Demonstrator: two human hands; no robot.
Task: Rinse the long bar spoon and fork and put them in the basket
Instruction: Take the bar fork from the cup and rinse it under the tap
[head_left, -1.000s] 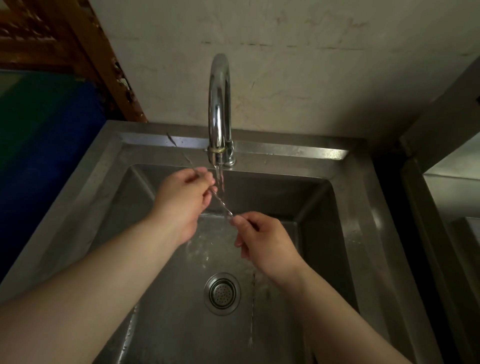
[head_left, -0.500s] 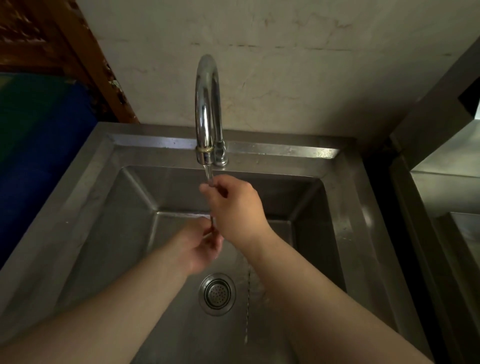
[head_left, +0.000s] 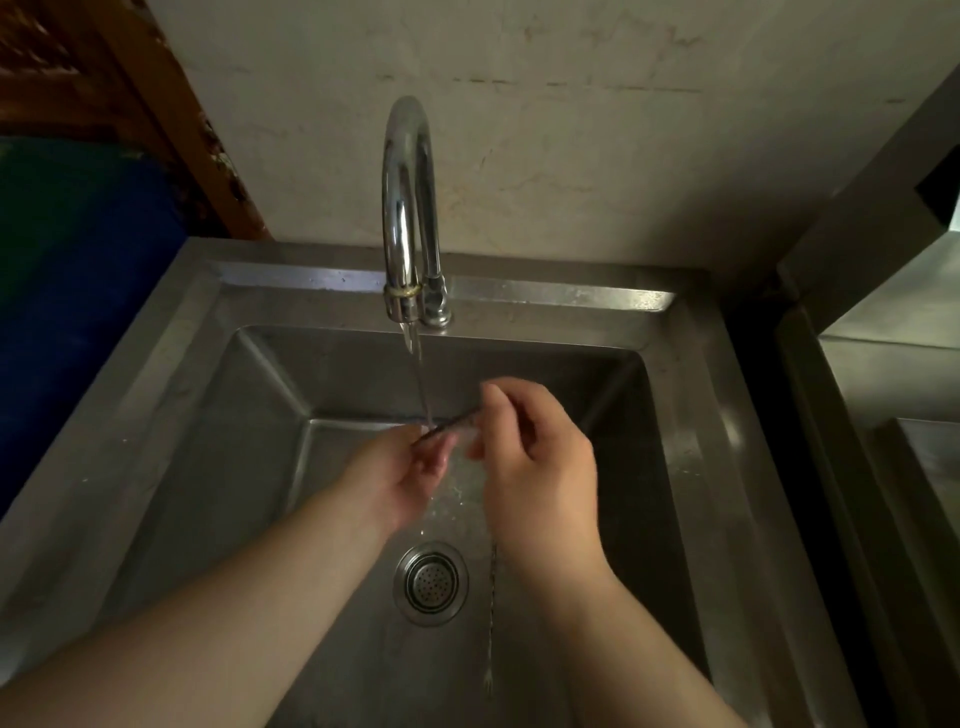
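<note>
Mid-rinse, frame centre: left hand (head_left: 400, 478) and right hand (head_left: 535, 467) both pinch a thin utensil (head_left: 447, 427) under the tap (head_left: 408, 208) stream. A twisted rod with a forked tip (head_left: 491, 623) hangs below the right hand, probably the same tool's handle. Basket not in view; placing is left.

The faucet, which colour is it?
Shiny silver chrome, with a thin gold-coloured ring near the spout; the faucet shows in the head view.
</note>
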